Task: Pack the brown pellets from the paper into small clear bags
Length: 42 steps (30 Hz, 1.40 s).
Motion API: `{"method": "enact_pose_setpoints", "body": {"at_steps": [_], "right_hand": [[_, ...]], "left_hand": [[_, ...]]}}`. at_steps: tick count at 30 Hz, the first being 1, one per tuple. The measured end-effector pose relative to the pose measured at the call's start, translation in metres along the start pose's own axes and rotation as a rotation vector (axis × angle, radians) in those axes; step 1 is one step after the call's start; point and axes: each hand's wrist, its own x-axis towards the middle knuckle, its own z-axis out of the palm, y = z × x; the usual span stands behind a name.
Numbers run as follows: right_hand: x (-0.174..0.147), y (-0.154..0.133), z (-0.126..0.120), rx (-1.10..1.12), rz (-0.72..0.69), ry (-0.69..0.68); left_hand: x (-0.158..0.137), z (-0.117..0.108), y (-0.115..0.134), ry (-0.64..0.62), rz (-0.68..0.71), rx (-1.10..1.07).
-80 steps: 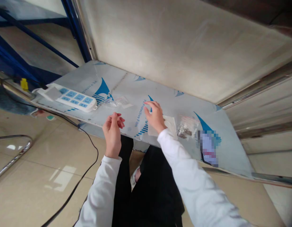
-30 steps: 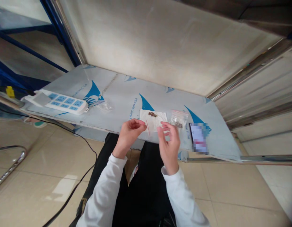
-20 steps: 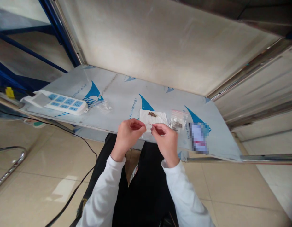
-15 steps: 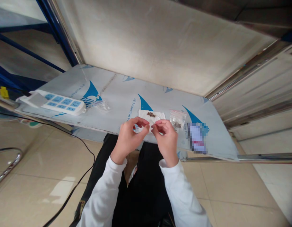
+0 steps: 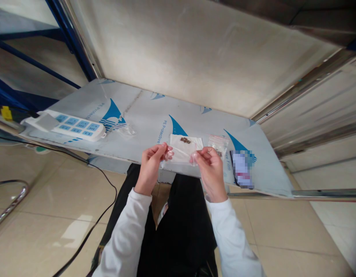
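Both my hands are at the front edge of the table, in front of a white paper (image 5: 178,148) with several small brown pieces (image 5: 185,140) on it. My left hand (image 5: 153,163) pinches clear plastic at the paper's left side. With thumb and fingers closed, my right hand (image 5: 211,169) grips clear plastic at its right side, where a thin red line shows. It looks like one clear plastic bag (image 5: 168,154) spread between the hands, though its middle is hard to make out against the paper.
A clear zip bag (image 5: 219,143) with small brown pieces lies right of the paper, beside a blurred phone-like object (image 5: 242,169). A white power strip (image 5: 77,126) and crumpled clear plastic (image 5: 126,130) are on the left of the film-covered table (image 5: 143,111). A black cable (image 5: 105,179) hangs down.
My hands were close together, fingertips nearly meeting over the paper. They have moved apart, left and right, and clear plastic now shows at the fingers of both.
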Motion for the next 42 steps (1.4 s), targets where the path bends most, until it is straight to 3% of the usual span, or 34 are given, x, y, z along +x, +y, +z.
{"method": "enact_pose_setpoints", "body": {"at_steps": [2, 5, 7, 9, 12, 15, 18, 20, 24, 29, 42], "right_hand": [[0.003, 0.003, -0.004, -0.009, 0.010, -0.008], [0.004, 0.006, -0.012, -0.170, -0.022, -0.034], [-0.001, 0.007, -0.015, -0.312, -0.065, -0.081], [-0.008, 0.008, -0.015, -0.405, -0.085, -0.142], [-0.013, 0.009, -0.012, -0.431, -0.068, -0.229], [0.007, 0.018, -0.016, -0.467, -0.113, -0.206], [0.051, 0.041, -0.027, -0.707, -0.222, -0.138], [0.083, 0.060, -0.032, -0.923, -0.275, -0.240], [0.122, 0.085, -0.033, -1.037, -0.315, -0.413], [0.129, 0.091, -0.031, -1.099, -0.345, -0.481], [0.133, 0.093, -0.030, -1.078, -0.272, -0.329]], "left_hand": [[0.000, -0.001, -0.001, 0.043, 0.034, 0.146], [-0.002, -0.006, 0.002, 0.035, 0.291, 0.538], [-0.005, -0.008, 0.004, -0.132, 0.475, 0.734], [-0.007, -0.006, 0.000, -0.345, 0.566, 0.847], [-0.009, 0.000, -0.011, -0.425, 0.546, 0.913], [-0.007, 0.002, -0.019, -0.346, 0.479, 0.900], [-0.002, -0.002, -0.017, -0.246, 0.457, 0.861], [0.001, -0.004, -0.013, -0.178, 0.450, 0.832], [0.004, -0.007, -0.009, -0.119, 0.418, 0.803], [0.005, -0.009, -0.012, -0.126, 0.387, 0.801], [0.010, -0.005, -0.036, -0.154, 0.344, 0.766]]}}
